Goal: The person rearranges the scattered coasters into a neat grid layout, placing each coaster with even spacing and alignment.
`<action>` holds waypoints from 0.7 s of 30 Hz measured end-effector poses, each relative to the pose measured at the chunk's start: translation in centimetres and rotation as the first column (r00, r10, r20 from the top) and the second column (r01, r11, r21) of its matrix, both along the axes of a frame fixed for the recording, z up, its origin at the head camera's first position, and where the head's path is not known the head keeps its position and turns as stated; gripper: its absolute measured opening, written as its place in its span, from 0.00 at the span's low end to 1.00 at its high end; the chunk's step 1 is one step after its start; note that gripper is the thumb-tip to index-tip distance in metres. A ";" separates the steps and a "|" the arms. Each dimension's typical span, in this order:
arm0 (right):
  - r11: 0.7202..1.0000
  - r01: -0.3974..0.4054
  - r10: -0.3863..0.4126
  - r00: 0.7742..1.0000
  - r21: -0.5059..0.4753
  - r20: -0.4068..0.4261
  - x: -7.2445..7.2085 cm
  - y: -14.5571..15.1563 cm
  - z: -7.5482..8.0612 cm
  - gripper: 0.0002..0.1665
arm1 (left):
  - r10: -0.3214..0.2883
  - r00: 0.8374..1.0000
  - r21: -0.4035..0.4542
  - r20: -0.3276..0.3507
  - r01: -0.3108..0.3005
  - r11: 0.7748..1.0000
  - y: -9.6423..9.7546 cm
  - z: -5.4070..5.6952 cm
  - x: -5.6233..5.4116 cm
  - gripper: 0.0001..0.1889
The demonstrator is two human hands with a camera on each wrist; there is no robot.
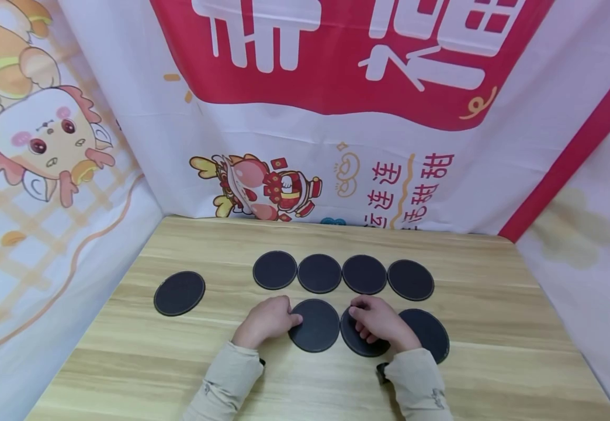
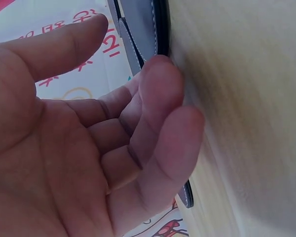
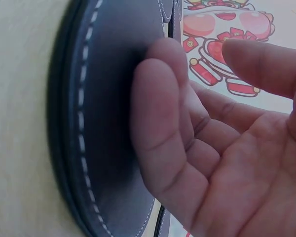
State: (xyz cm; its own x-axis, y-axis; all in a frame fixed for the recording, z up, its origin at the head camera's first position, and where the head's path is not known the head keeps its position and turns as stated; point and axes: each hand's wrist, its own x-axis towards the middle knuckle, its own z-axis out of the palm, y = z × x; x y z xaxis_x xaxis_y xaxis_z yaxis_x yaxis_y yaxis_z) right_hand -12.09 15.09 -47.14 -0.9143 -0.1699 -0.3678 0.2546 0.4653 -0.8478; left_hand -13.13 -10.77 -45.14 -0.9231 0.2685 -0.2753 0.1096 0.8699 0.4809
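Round black coasters with light stitched edges lie flat on the wooden table. My left hand [image 1: 267, 320] is at the left edge of one front-row coaster [image 1: 315, 326]. In the left wrist view its fingers [image 2: 160, 86] bend loosely beside a coaster edge, thumb apart, with nothing in the grasp; whether they touch the edge I cannot tell. Over the middle front coaster [image 1: 351, 338] is my right hand [image 1: 383, 321], partly covering it. The right wrist view has the bent fingers [image 3: 155, 108] against or just above that coaster's face, thumb raised away.
A back row of several coasters, one of them a black coaster [image 1: 319, 273], lies beyond the hands. Another coaster [image 1: 431, 336] is partly behind the right wrist, and a lone coaster [image 1: 180, 293] lies at the left. Printed cloth [image 1: 142, 134] hangs around the wooden table [image 1: 126, 351].
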 end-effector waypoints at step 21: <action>0.983 -0.158 0.147 0.982 -0.094 -0.118 0.5 -4.3 1.7 0.22 | 0.145 0.987 0.049 -0.073 -0.142 0.989 -18.0 3.0 -2.9 0.17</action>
